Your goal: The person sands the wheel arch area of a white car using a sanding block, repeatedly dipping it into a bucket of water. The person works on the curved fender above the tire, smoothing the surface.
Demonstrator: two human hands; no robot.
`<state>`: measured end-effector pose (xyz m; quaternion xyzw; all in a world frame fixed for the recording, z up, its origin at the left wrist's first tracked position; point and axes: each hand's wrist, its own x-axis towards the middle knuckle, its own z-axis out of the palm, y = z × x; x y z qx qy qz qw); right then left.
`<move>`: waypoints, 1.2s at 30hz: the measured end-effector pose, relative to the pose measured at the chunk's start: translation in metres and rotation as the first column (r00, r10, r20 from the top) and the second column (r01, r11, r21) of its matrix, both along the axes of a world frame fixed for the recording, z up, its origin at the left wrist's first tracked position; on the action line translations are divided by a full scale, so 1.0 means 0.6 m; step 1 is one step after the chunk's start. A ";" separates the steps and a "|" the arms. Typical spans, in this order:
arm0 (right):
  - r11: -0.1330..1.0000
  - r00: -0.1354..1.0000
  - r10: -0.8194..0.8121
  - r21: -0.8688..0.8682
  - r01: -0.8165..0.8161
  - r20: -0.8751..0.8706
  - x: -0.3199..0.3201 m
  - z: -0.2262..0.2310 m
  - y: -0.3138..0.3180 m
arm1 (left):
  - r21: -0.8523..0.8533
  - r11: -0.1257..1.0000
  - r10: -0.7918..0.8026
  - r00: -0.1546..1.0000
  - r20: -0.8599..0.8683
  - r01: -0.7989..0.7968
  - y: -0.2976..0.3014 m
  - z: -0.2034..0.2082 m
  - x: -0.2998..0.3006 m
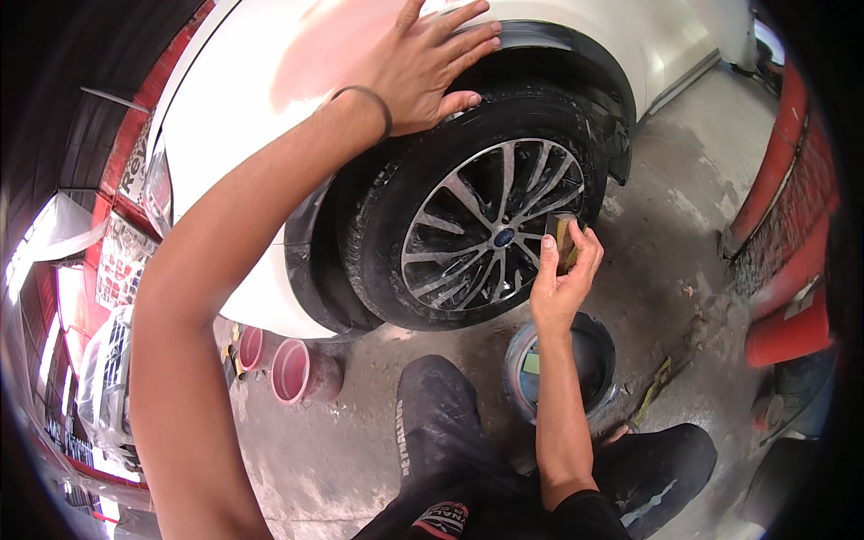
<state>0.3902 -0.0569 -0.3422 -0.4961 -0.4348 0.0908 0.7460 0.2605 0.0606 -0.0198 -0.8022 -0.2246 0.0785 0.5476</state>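
Dark, flat pad (566,241), probably light, bendable and best held by its edges, is clamped in the right hand (562,292)'s fingers; the left hand (421,76), fingers apart, rests against a white fender (234,99).

Lettering (401,439) on trousers (441,414), shirt (495,515), hub badge (504,238), banner (124,263)

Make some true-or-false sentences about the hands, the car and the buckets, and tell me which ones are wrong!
1. The left hand is spread against the white car. True.
2. The left wrist is bare. False: it wears a dark band.
3. The right hand holds a small piece in its fingers. True.
4. The wheel is off the car. False: it sits under the wheel arch.
5. Two pink buckets stand on the floor. True.
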 end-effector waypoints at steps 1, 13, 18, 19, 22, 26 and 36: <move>1.000 1.000 -0.006 0.002 0.006 -0.012 0.005 0.001 0.001 | 0.007 1.000 -0.005 1.000 -0.012 0.005 0.015 -0.003 0.018; 1.000 0.999 -0.001 0.024 0.002 -0.037 0.003 0.037 0.020 | 0.051 0.993 0.108 0.994 -0.025 -0.107 -0.062 0.010 -0.063; 0.967 0.992 0.124 0.221 -0.129 0.033 -0.016 0.167 0.094 | 0.018 0.990 0.138 0.988 0.075 -0.140 -0.107 0.053 -0.189; 0.962 0.992 0.115 0.242 -0.123 0.044 -0.022 0.211 0.110 | 0.053 0.995 0.080 0.993 0.092 -0.085 -0.113 0.069 -0.214; 0.942 0.986 0.149 0.315 -0.118 -0.078 -0.053 0.312 0.183 | 0.095 0.988 0.096 0.964 0.248 -0.123 -0.103 0.086 -0.298; 0.903 0.998 -0.046 0.426 0.056 -0.033 -0.106 0.310 0.231 | 0.018 0.998 -0.058 0.755 0.653 0.062 -0.059 0.065 -0.331; 0.830 0.975 -0.220 0.525 0.187 0.002 -0.085 0.344 0.275 | 0.056 0.995 -0.103 0.794 0.599 0.086 -0.064 0.072 -0.330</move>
